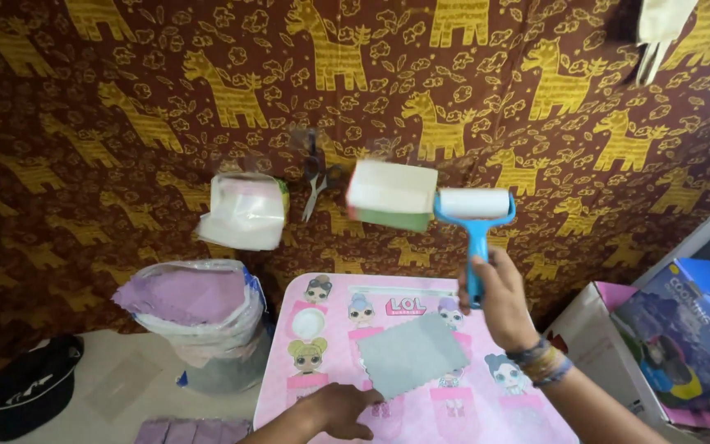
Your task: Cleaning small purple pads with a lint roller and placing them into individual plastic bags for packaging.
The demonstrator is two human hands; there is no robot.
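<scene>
1. Overhead, a brown cloth (207, 49) printed with yellow giraffes fills the whole background as a hanging wall.
2. Below it stands a small pink table (527, 411) with cartoon doll figures printed on its top; it occupies the lower middle of the view.
3. To the left of the table sits a plastic-lined bucket (207, 329), heaped with lilac cloth pieces.
4. At right, beside the table, a printed cardboard box (684, 329) rests tilted on a white and pink box.
5. A white plastic bag (244, 212) hangs against the cloth, upper left of the table; blurred scissors (314, 177) hang just beside it.
6. A white and green block (392, 197), blurred, shows against the cloth, touching or just beside the roller's head; which, cannot be told.
7. A dark cap (34, 386) lies on the floor at far left.
8. A grey cloth square (412, 353) lies flat on the tabletop, near its middle.
9. The right hand (499, 300), bracelets on its wrist, is closed in a fist round the blue handle of a lint roller (476, 218), held upright above the table with its white roll at the top.
10. The left hand (343, 409) lies palm down on the table, fingers loosely curled, its fingertips at the near corner of the grey cloth square; whether it pinches that corner cannot be told.
</scene>
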